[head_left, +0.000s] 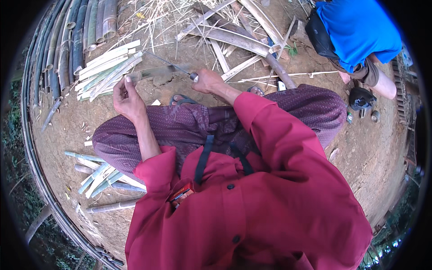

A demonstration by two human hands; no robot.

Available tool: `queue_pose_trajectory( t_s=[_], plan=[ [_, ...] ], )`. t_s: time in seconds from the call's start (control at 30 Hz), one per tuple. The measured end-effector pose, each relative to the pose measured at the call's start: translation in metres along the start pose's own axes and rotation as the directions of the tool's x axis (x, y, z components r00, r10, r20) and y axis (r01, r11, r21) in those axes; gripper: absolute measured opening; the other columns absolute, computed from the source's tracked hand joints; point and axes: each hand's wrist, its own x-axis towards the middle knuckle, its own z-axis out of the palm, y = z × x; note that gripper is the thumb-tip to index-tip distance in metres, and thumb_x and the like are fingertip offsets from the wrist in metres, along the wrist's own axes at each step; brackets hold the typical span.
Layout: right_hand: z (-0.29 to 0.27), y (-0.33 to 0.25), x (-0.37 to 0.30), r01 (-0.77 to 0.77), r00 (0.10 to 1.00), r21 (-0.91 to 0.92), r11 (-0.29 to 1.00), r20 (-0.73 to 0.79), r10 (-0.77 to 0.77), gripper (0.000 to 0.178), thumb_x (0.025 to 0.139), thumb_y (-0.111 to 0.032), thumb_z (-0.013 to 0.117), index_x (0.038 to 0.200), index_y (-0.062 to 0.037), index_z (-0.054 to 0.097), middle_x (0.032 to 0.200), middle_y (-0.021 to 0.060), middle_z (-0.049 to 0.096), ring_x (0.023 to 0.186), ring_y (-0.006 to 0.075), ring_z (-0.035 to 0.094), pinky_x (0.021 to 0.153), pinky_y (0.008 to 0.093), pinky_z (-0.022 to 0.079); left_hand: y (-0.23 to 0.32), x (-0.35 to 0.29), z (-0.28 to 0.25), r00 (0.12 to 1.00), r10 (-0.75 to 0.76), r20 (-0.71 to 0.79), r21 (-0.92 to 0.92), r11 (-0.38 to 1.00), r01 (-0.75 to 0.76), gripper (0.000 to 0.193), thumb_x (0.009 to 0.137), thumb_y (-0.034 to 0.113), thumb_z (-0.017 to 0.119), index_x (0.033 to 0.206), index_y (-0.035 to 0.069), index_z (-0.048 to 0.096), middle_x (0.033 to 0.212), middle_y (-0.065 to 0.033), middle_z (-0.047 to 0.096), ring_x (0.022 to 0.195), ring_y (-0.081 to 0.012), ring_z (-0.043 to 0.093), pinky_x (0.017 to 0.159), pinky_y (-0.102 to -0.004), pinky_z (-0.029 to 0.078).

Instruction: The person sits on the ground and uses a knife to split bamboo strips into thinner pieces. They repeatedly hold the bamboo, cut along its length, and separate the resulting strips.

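A patch of bare dirt ground (pixel 369 148) is seen below the seated person, and the open room lies mostly to the right of the knees. To the left the space is hemmed in by a stack of split bamboo strips (pixel 105 69) and, beyond it, a row of whole bamboo poles (pixel 74 36) along the rim. Ahead, the ground is crowded by a litter of bamboo offcuts and husks (pixel 238 38). A smaller bundle of strips (pixel 101 177) is laid by the left thigh. At the upper right, another person in a blue shirt (pixel 357 27) is crouched, well apart from the hands.

A knife (pixel 155 72) is held out over the ground in front of the knees. Its handle is gripped by the right hand (pixel 208 82), the fingers curled tightly around it. The blade's far end is met by the left hand (pixel 127 96), raised with the fingers drawn together and the thumb tip pressed at the blade; whether anything thin is pinched there cannot be told
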Motion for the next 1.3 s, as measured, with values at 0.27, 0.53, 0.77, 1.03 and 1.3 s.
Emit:
queue_pose_trajectory(
  t_s=[0.27,0.53,0.77,1.03,1.3],
  plan=[
    [0.001,0.044,0.015,-0.044,0.99,0.041,0.998,0.133,0.038,0.036,0.066,-0.019,0.057,0.098,-0.0053,0.064,0.089,0.0222,0.065,0.084,0.034,0.064,0.077,0.0409,0.051,-0.022,-0.001,-0.036,0.994,-0.081,-0.078,0.088,0.992,0.088,0.017,0.088,0.012,0.061,0.092,-0.005,0.061,0.081,-0.0119,0.065,0.072,-0.0138,0.063,0.067,-0.0256,0.056],
    [-0.001,0.076,0.027,-0.073,0.981,-0.142,0.987,0.167,0.097,0.036,0.067,-0.021,0.058,0.095,0.0006,0.065,0.09,0.0222,0.065,0.085,0.0336,0.065,0.078,0.0388,0.052,-0.034,-0.015,-0.051,0.983,-0.148,-0.109,0.066,0.986,0.156,0.02,0.088,0.013,0.061,0.093,-0.007,0.06,0.082,-0.0134,0.065,0.072,-0.016,0.065,0.067,-0.0257,0.057],
    [-0.009,0.092,0.043,-0.045,0.986,-0.278,0.96,0.143,0.087,0.037,0.069,-0.021,0.056,0.093,0.0046,0.064,0.09,0.0226,0.066,0.084,0.0315,0.066,0.074,0.0379,0.052,-0.032,-0.009,-0.044,0.976,-0.153,-0.155,0.032,0.987,0.16,0.017,0.087,0.012,0.062,0.091,-0.005,0.06,0.081,-0.0121,0.064,0.073,-0.0165,0.064,0.067,-0.0268,0.057],
    [-0.029,0.074,0.05,-0.114,0.962,-0.254,0.96,0.212,0.171,0.036,0.068,-0.027,0.058,0.087,0.0024,0.067,0.087,0.0176,0.067,0.081,0.0284,0.066,0.071,0.0361,0.052,-0.033,-0.003,-0.03,0.887,-0.447,-0.115,-0.578,0.756,0.306,0.023,0.096,0.019,0.042,0.114,0.005,0.041,0.117,-0.0166,0.054,0.115,-0.0258,0.049,0.098,-0.0417,0.039],
    [-0.032,0.002,-0.032,-0.012,0.986,-0.001,1.0,0.166,0.012,0.041,0.071,-0.029,0.06,0.104,-0.0041,0.062,0.088,0.0189,0.065,0.081,0.0294,0.064,0.076,0.0369,0.051,-0.03,-0.011,-0.013,0.942,-0.335,-0.001,-0.681,0.69,0.245,0.025,0.089,0.017,0.058,0.111,0.006,0.052,0.119,-0.0114,0.055,0.118,-0.0207,0.047,0.1,-0.0404,0.035]
  ],
)
